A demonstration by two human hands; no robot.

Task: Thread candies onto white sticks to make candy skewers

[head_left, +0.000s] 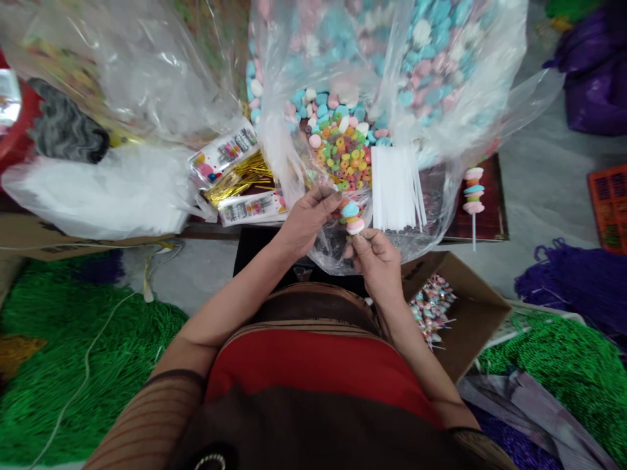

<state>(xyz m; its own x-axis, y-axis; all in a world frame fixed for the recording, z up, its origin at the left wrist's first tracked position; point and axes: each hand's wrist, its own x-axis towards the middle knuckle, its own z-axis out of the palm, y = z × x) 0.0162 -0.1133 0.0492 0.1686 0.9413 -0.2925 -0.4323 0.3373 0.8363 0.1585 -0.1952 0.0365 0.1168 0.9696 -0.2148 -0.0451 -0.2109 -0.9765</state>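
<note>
My right hand (377,261) is closed on the lower end of a candy skewer (353,223), pinching it between thumb and fingers. Blue, yellow-orange and pink-and-white sweets are threaded on it. At its upper end, my left hand (311,219) pinches an orange-red gummy ring (342,204), partly hidden by the fingertips. Just beyond lies a heap of small coloured gummy rings (347,156), with blue, pink and white marshmallows (321,104) behind it in clear plastic. A bundle of white sticks (396,189) is to the right of the rings.
A loaded candy skewer (474,190) lies at the table's right edge. Gold twist ties (242,177) and printed packets (252,207) lie left. Below right, a cardboard box (473,320) contains wrapped skewers. Green strands (88,365) cover the floor at left, and a cable crosses them.
</note>
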